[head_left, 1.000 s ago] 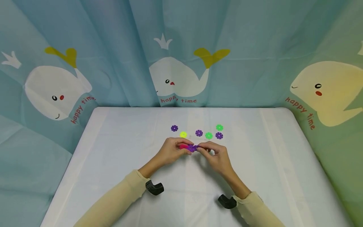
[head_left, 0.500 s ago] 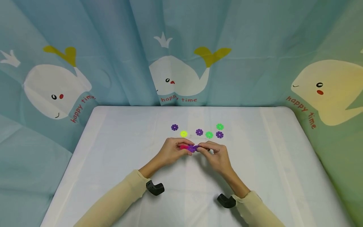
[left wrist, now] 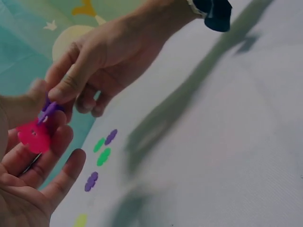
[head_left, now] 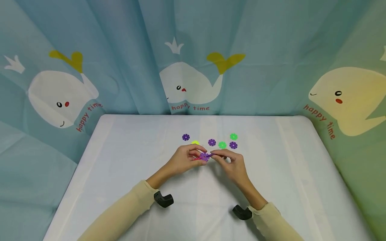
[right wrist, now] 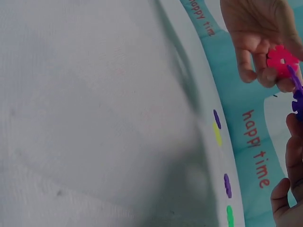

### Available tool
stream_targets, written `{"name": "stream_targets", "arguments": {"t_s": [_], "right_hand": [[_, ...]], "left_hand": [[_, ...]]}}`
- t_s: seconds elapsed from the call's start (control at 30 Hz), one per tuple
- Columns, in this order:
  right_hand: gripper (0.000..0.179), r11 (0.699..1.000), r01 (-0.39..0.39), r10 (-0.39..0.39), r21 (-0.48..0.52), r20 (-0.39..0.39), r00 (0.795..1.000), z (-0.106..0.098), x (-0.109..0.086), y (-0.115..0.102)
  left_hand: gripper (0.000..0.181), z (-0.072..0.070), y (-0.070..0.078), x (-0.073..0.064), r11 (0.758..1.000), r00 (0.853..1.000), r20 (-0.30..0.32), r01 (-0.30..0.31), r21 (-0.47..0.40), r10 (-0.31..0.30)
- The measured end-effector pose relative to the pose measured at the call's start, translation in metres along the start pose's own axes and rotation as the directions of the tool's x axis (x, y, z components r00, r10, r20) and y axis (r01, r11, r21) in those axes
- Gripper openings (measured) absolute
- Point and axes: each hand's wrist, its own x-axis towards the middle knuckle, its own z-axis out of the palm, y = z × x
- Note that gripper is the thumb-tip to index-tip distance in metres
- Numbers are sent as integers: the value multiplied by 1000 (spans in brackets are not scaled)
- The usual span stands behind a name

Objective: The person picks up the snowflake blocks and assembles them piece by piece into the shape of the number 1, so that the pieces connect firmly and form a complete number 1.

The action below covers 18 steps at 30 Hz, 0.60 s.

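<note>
Between the two hands, above the table, is a short chain of plastic snowflake discs. My left hand (head_left: 185,159) pinches it by the pink disc (right wrist: 279,60) at the left end. A purple disc (head_left: 204,156) joins on in the middle, facing the head camera. On the other side my right hand (head_left: 233,165) pinches a darker purple disc (right wrist: 298,104) between thumb and index finger. That disc appears edge-on in the head view and touches the middle one; how deep the slots sit cannot be seen. In the left wrist view the pink disc (left wrist: 34,137) rests against the left fingers.
Behind the hands, loose discs lie on the white table (head_left: 135,150): a yellow disc (head_left: 195,142) partly covered by the left hand, green discs (head_left: 233,136) and purple discs (head_left: 186,137). A blue whale-print curtain (head_left: 262,67) hangs beyond the far table edge.
The held discs have turned: the middle purple disc now faces the head camera and the pink one is nearly edge-on. Both hands have stayed almost in place.
</note>
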Motion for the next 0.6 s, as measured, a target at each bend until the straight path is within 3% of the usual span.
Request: {"name": "stream_targets", "arguments": {"t_s": [0.13,0.33,0.6], "right_hand": [[18,1000,-4,4,10,12,1000,-1,-1,-6],[22,999,-3,1,38,43,999,-2,-6,11],[24,995,70,-73,75,42,996,-1,-7,17]], "left_hand": [[30,-2,2,1,999,1000,13,15,-47,-14],[27,0,3,1,996,999,-2,39,-83,-39],[22,6,2,4,993,998,-12,54,-107,-55]]}}
